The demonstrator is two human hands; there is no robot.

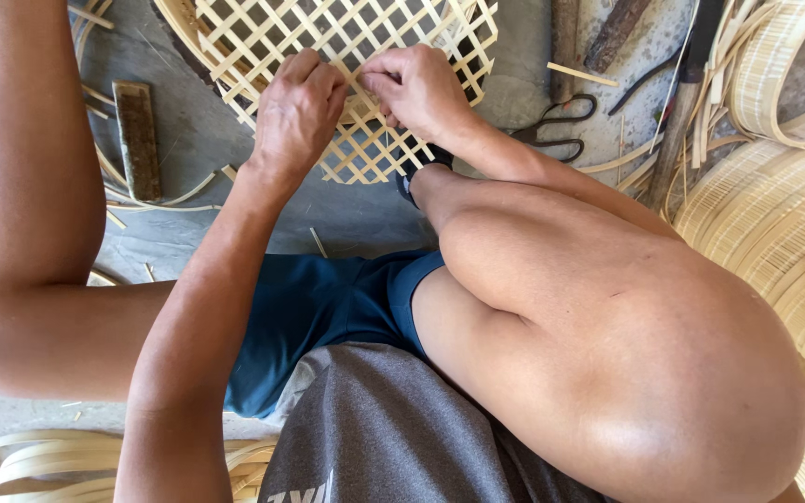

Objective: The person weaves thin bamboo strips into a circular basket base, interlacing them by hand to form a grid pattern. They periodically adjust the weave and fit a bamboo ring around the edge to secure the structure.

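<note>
On the concrete floor [188,140], I see my left hand [295,116] and right hand [416,88], fingers pinched shut on strips of the bamboo lattice [347,37]; over-bending risks snapping one.

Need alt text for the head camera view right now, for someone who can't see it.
Seen from above, a seated person's left hand and right hand press side by side on an open bamboo lattice lying on a concrete floor. Black scissors lie right of the lattice, a flat wooden block to its left, and stacked bamboo strips at far right.
</note>
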